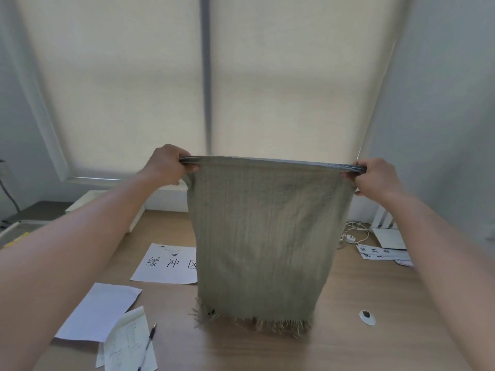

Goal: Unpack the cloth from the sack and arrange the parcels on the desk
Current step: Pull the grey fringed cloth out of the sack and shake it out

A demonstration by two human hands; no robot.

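A grey-green woven sack [263, 242] hangs upright above the wooden desk [348, 330], its frayed bottom edge just over the desktop. My left hand [166, 166] grips the left end of the sack's top rim. At the rim's right end, my right hand [375, 178] grips it too, so the mouth is pulled taut and flat between them. No cloth or parcels show outside the sack; its inside is hidden.
White sheets [167, 263] with printed characters and loose notes [99, 311] lie at left, with a pen [148, 344]. A small round white object [367, 316] sits at right, more papers [380, 253] and a white cable [353, 231] at back right. Window blinds stand behind.
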